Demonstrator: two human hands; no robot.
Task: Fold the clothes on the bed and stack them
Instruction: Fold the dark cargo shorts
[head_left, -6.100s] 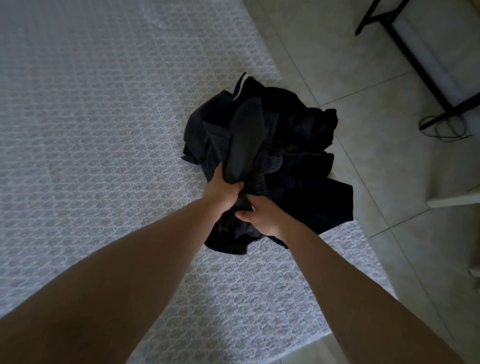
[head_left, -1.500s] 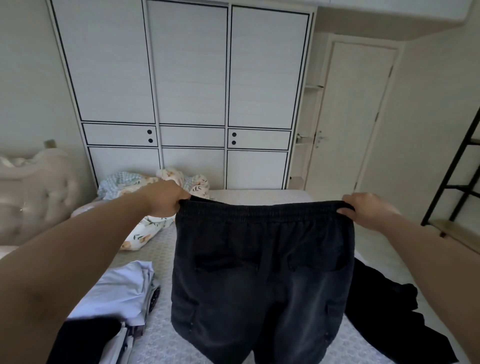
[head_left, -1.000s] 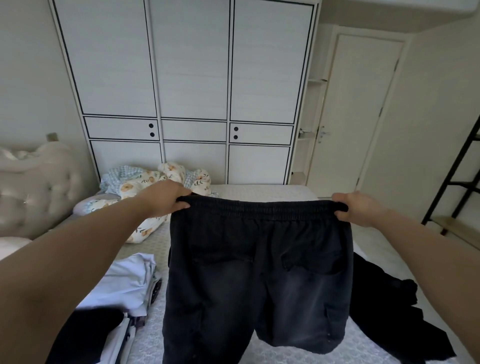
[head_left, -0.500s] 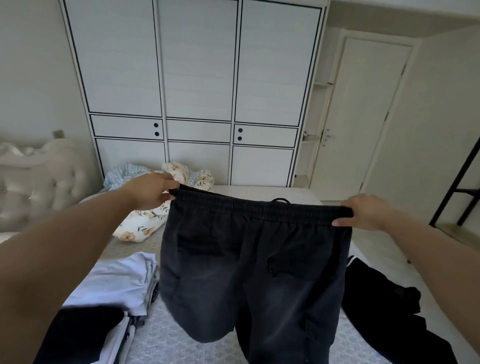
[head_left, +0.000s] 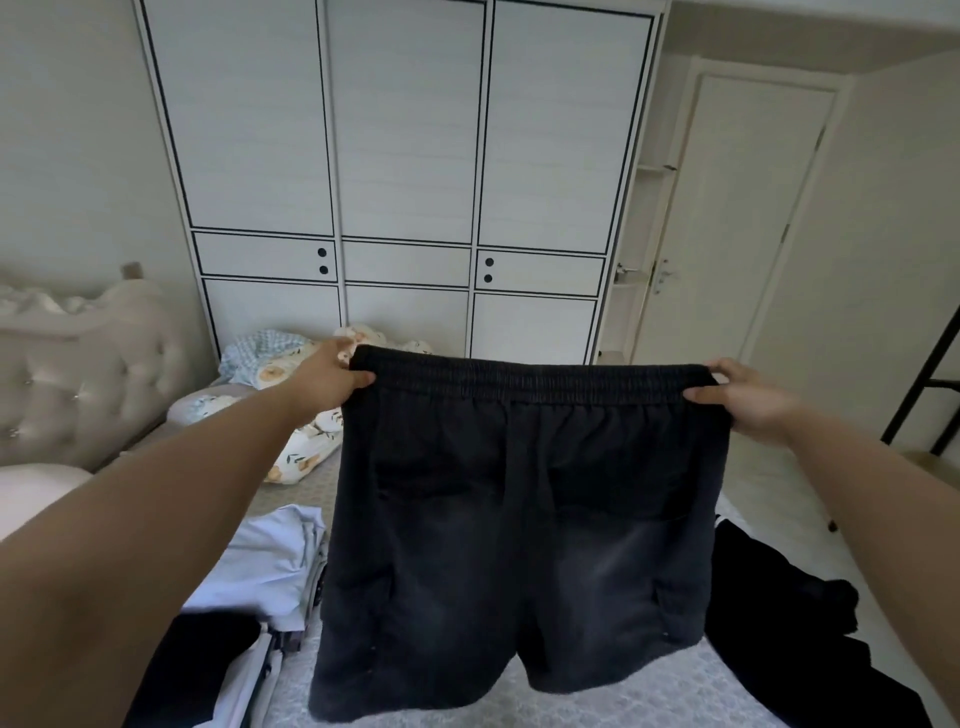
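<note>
A pair of dark grey shorts (head_left: 519, 530) hangs spread out in the air above the bed (head_left: 571, 701), waistband up and level. My left hand (head_left: 327, 382) pinches the waistband's left end and my right hand (head_left: 743, 397) pinches its right end. Both legs hang straight down. A stack of folded clothes (head_left: 265, 566), pale blue on top with black and white pieces in front, lies on the bed at lower left. A heap of black clothes (head_left: 789, 623) lies on the bed at lower right, partly hidden by the shorts.
A floral pillow and checked bedding (head_left: 291, 441) lie at the far side of the bed. A padded headboard (head_left: 78, 379) is on the left. A white wardrobe (head_left: 405, 182) fills the far wall, with a door (head_left: 748, 218) to its right. A black rack (head_left: 924, 384) stands at the right edge.
Earlier I gripped the shorts in the black heap at the bed's edge. I have lifted and spread them by the waistband; in the last second the swinging legs have settled straight.
</note>
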